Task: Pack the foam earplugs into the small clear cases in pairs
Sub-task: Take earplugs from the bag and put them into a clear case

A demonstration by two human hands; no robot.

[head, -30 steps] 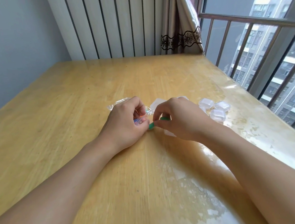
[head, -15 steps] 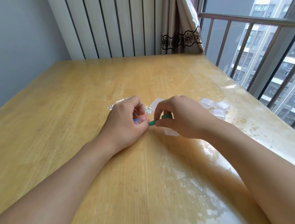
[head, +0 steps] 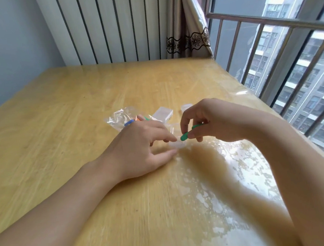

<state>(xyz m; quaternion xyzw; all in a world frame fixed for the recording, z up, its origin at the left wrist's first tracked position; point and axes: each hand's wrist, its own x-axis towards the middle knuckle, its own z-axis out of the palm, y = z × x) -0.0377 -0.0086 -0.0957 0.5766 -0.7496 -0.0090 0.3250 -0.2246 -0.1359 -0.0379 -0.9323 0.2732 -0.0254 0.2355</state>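
A: What is the right hand [head: 212, 121] doing?

B: Its grip is pinching a green earplug [head: 185, 136] between thumb and fingers, just above the small clear case [head: 176, 144] that is lying on the bench [head: 58, 112]. A second bit of green is showing by the thumb; I cannot tell whether that is another plug.

A: And the left hand [head: 139, 146]?

B: It is resting on the bench just left of that case, grip narrow, forefinger and thumb reaching to the case's near edges. Motion blur is hiding whether they are actually squeezing it.

A: Where are the other plugs sitting?

B: Beyond the case and to its left, a crumpled clear bag [head: 121, 117] is holding them; blue, orange and green ends are peeking out past the left knuckles.

A: More cases?

B: A closed clear case [head: 162, 113] is lying beyond the open one, and another clear case [head: 186, 107] is showing just behind the right hand's fingers.
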